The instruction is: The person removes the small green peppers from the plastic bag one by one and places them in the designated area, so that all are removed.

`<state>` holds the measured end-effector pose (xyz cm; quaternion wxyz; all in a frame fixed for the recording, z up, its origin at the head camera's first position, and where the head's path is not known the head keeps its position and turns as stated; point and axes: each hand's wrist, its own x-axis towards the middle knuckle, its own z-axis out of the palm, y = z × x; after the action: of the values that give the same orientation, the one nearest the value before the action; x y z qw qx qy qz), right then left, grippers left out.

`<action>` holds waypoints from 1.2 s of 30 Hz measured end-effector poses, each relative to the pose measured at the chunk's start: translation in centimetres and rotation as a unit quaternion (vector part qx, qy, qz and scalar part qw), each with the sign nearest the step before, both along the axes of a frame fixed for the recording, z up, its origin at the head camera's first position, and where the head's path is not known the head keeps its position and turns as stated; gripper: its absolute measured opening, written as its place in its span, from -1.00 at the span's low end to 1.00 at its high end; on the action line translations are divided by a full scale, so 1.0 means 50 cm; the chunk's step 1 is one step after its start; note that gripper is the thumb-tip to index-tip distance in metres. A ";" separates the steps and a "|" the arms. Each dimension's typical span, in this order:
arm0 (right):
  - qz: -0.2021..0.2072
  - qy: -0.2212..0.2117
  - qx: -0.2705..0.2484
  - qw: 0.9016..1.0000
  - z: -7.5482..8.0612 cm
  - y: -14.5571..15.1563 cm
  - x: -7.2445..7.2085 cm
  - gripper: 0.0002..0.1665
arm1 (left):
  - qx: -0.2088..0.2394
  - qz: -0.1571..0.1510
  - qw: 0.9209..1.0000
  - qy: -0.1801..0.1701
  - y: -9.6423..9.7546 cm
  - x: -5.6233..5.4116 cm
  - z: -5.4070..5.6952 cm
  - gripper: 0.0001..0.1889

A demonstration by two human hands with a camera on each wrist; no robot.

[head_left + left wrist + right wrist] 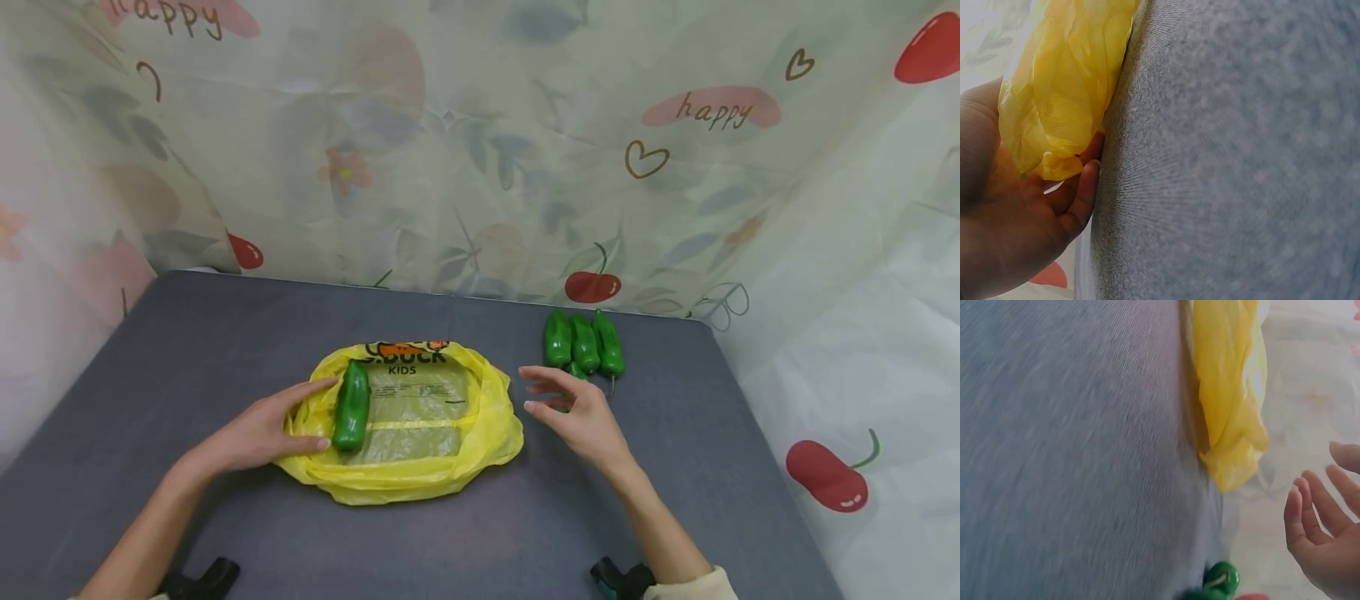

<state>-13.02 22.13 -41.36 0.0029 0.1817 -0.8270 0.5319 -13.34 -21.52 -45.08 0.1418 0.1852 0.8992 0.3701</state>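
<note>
A yellow plastic bag (501, 421) lies mouth-up with its rim spread wide. Inside it, along the left side, rests a long green pepper (352, 408). My left hand (258, 429) holds the bag's left edge, thumb at the near side and fingers at the far side. In the left wrist view those fingers (1088, 187) curl about the yellow plastic (1060, 81). Just off the bag's right edge, my right hand (581, 421) hovers with fingers loosely bent and nothing between them. Several green peppers (584, 343) lie beyond it, one partly hidden by that hand.
The dark grey table (465, 550) carries the bag and the peppers. A printed cloth (465, 167) hangs behind and along both sides. Black wrist straps (202, 579) show at the bottom. In the right wrist view, a green pepper (1222, 578) appears at the lower edge.
</note>
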 end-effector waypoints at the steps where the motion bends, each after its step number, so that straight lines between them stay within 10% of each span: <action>1: 0.005 -0.001 -0.003 1.000 0.000 -0.006 -0.001 -0.51 | 0.000 0.001 1.000 0.000 0.000 0.000 0.000 -0.09; 36: 0.115 -0.070 -0.076 0.988 -0.006 -0.203 -0.027 -0.46 | -0.002 0.000 1.000 0.014 0.002 0.001 0.016 -0.16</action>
<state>-14.36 12.00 -41.68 -0.1025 0.2373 -0.7560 0.6014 -13.30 -21.44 -44.30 0.1296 0.1896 0.9019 0.3658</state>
